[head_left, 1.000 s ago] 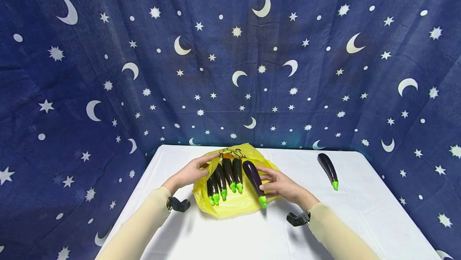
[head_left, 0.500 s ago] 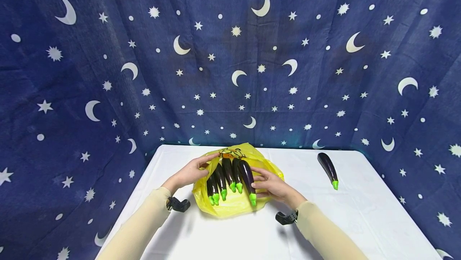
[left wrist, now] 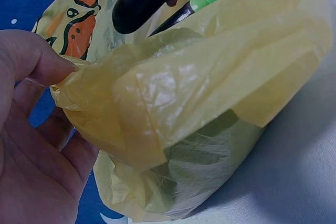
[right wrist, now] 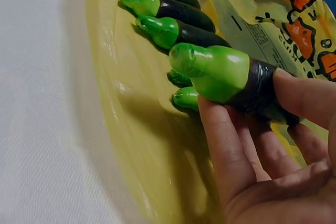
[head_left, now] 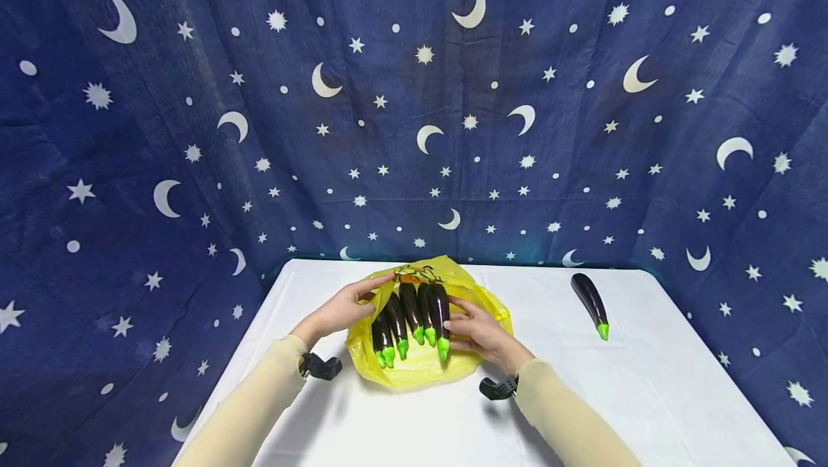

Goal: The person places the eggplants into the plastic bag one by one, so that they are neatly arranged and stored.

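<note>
My right hand holds a dark purple eggplant with a bright green stem end, thumb on one side and fingers on the other. In the right wrist view its green end points toward the near side of the bag's mouth. Several similar eggplants lie side by side inside a yellow plastic bag, green ends toward me. With thumb and fingers, my left hand pinches the bag's edge on the left and keeps its mouth raised. The left wrist view shows the bag film hiding most of the contents.
One more eggplant lies on the white tabletop to the right of the bag. A dark blue curtain with moons and stars surrounds the table at the back and sides.
My right hand has carried its eggplant leftward within the bag's mouth, up against the row of others. The left hand has stayed at the bag's edge.
</note>
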`<state>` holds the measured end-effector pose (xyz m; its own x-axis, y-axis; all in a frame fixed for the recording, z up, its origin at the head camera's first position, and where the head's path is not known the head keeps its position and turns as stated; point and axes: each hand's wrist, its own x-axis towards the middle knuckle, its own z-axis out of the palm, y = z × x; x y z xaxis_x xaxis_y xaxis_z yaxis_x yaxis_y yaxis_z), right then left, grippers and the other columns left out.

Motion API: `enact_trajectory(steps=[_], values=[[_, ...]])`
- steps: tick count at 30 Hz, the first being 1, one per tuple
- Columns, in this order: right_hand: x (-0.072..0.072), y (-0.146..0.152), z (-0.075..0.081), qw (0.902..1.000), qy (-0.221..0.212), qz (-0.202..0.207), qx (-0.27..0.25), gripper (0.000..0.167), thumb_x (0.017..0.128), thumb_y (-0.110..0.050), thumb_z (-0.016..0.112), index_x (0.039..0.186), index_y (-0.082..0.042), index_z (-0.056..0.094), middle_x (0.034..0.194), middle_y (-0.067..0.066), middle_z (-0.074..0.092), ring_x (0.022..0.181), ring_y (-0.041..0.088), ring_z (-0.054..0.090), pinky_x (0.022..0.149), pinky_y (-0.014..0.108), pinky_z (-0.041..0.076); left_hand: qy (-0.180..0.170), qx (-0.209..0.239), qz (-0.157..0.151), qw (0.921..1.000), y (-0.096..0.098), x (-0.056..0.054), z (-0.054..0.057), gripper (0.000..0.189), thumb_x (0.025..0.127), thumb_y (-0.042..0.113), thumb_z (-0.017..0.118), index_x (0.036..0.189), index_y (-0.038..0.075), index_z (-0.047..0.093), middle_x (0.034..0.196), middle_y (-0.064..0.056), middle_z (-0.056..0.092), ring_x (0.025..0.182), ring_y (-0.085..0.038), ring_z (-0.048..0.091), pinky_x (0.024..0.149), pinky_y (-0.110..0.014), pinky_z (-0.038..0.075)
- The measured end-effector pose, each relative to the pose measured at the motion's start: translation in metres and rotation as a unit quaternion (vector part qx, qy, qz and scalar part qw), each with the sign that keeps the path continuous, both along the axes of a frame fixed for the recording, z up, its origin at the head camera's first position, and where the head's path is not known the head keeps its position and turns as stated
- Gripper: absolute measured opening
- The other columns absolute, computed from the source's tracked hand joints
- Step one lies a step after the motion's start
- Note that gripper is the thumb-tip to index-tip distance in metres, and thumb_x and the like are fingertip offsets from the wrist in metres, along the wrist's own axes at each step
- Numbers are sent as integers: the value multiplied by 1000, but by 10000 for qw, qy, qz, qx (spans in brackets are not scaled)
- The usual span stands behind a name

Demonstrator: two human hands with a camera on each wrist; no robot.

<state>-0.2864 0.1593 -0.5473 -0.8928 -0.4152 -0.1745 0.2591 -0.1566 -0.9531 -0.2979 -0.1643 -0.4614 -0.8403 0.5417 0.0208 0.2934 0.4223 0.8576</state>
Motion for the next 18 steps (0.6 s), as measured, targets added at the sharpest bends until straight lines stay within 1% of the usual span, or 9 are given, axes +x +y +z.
enact_trajectory(steps=[5, 11, 15, 18], values=[[-3, -4, -3, 9994, -3, -328, 101, 83, 96, -4, 67, 164, -11, 21, 139, 26, 55, 105, 28, 69, 81, 43, 60, 42, 21, -29, 10000, 0, 0, 0, 72, 91, -3, 52, 158, 23, 44, 160, -5, 41, 127, -28, 55, 93, -33, 49], [-6, -9, -6, 9958, -81, -846, 325, 81, 94, -6, 70, 162, -12, 26, 143, 28, 53, 106, 30, 69, 76, 42, 61, 2, 80, -78, 9999, -1, 0, 1, 71, 92, -4, 52, 158, 21, 43, 160, -8, 41, 127, -30, 54, 93, -36, 50], [-10, -12, -8, 9939, -73, -1023, 400, 80, 94, -6, 70, 162, -11, 29, 143, 28, 53, 105, 29, 69, 75, 41, 61, -45, 79, -25, 10000, 0, 1, 2, 72, 92, -4, 52, 158, 22, 43, 159, -7, 41, 126, -29, 55, 92, -35, 50], [-11, -15, -6, 9918, -58, -1166, 513, 79, 93, -6, 69, 161, -11, 30, 141, 26, 55, 99, 26, 69, 73, 39, 61, -70, 35, 32, 10000, 0, 1, 2, 72, 92, -3, 53, 157, 25, 44, 159, -3, 42, 125, -26, 55, 93, -33, 50]])
